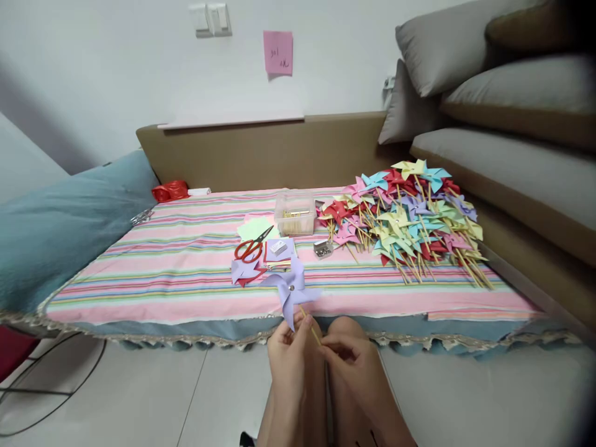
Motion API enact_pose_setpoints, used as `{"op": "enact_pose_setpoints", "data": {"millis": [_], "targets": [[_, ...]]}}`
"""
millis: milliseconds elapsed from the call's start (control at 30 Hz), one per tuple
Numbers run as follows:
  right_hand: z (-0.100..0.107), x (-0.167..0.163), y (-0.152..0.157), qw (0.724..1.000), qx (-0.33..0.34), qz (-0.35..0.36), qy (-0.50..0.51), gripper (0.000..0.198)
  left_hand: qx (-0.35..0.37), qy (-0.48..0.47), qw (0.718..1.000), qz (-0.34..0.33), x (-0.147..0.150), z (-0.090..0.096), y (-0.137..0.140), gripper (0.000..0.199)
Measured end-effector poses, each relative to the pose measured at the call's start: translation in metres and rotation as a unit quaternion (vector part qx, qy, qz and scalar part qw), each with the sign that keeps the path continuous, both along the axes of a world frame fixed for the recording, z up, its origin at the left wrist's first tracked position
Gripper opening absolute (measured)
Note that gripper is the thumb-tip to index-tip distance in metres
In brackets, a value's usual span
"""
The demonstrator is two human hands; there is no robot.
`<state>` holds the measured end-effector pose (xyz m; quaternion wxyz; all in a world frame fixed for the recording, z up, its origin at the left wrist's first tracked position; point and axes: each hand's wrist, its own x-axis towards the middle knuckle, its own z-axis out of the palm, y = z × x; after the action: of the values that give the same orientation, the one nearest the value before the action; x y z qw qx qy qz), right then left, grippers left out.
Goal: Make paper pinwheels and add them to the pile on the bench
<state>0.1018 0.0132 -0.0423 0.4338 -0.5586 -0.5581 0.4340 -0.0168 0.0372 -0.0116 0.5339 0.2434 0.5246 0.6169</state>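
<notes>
Over my knees I hold a purple paper pinwheel (294, 287) with a silver pin at its centre and a thin wooden stick. My left hand (289, 347) pinches the stick just below the blades. Lower down, the fingers of my right hand (347, 357) are closed on the stick's end. Just beyond the pinwheel lie orange-handled scissors (250, 248), a stack of coloured paper squares (286, 243) with a white eraser-like block (278, 248) on top, and some cut purple paper (244, 270). A small clear box of pins (323, 249) sits right of the stack.
A clear plastic box (295, 214) holds wooden sticks. To its right is a big heap of finished pinwheels (405, 217) on the striped cloth (162, 248). Grey cushions (512, 155) are piled at the right. A red plastic bag (171, 190) lies at the back left.
</notes>
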Motion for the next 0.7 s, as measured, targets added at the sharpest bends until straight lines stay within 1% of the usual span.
{"op": "enact_pose_setpoints", "data": {"millis": [67,133,200,300,400,467,500,533,567,600,633,700], "targets": [[0.0,0.0,0.002,1.0,0.006,0.002,-0.006,0.016,-0.015,-0.019,1.0,0.019,0.002,0.002,0.002,0.032],[0.0,-0.001,0.004,1.0,0.009,0.001,-0.009,0.018,-0.022,-0.032,0.999,0.023,0.005,0.002,0.006,0.035],[-0.001,0.0,0.008,1.0,0.018,-0.019,-0.002,0.018,-0.01,-0.036,0.999,0.004,0.01,-0.001,0.011,0.035],[-0.002,0.004,0.013,0.996,0.046,-0.08,0.018,0.015,0.029,-0.017,0.998,-0.047,0.022,-0.01,0.02,0.036],[-0.004,0.024,0.021,0.988,0.05,-0.145,0.022,0.013,0.05,0.033,0.995,-0.083,0.029,-0.022,0.032,0.043],[-0.006,0.051,0.03,0.977,0.041,-0.208,0.016,0.015,0.045,0.109,0.988,-0.098,0.027,-0.032,0.041,0.043],[-0.007,0.069,0.035,0.971,0.042,-0.234,0.009,0.018,0.042,0.164,0.98,-0.102,0.023,-0.038,0.045,0.043],[-0.007,0.089,0.041,0.956,0.063,-0.285,-0.006,0.024,0.039,0.235,0.965,-0.11,0.018,-0.044,0.049,0.041],[-0.007,0.112,0.049,0.94,0.077,-0.33,-0.035,0.029,0.034,0.315,0.941,-0.12,0.013,-0.051,0.053,0.041],[-0.006,0.135,0.058,0.927,0.086,-0.358,-0.074,0.033,0.026,0.393,0.91,-0.132,0.007,-0.058,0.057,0.041],[-0.005,0.158,0.068,0.906,0.083,-0.394,-0.128,0.037,0.018,0.462,0.875,-0.148,0.001,-0.064,0.06,0.041],[0.0,0.201,0.089,0.856,0.079,-0.443,-0.255,0.043,0.012,0.575,0.795,-0.192,-0.006,-0.076,0.066,0.037]]}}
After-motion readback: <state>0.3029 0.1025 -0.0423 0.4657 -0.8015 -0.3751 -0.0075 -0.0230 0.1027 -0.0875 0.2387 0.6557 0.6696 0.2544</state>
